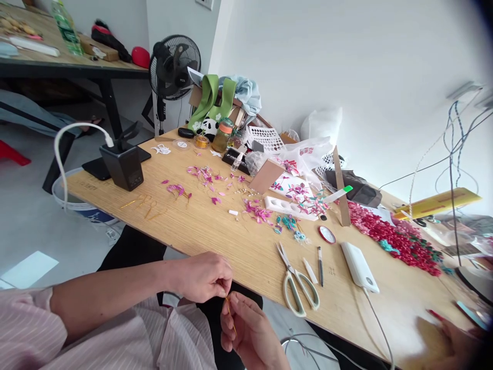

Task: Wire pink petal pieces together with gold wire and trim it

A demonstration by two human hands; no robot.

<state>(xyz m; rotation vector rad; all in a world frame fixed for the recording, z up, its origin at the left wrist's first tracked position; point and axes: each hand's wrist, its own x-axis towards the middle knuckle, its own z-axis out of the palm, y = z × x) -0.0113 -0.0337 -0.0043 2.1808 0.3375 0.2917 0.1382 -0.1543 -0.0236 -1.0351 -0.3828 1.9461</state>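
My left hand [204,277] is closed, its fingertips pinched at the top end of a thin gold wire [230,312]. Close against it, my right hand [252,324] grips the same wire between thumb and fingers, and the wire's lower part runs down in front of the palm. Both hands meet just off the table's front edge, above my lap. Scissors [295,290] with pale handles lie to the right of my hands. On the left of the tabletop rest several gold wire pieces [152,206], with pink petal pieces [177,190] behind them.
The wooden table [215,234] also carries a black box [121,164], a white power bank [359,267] with a cable, a pen [320,267] and red beaded strands [396,239]. Another person's hand [454,336] is at the lower right. A fan [175,67] stands behind.
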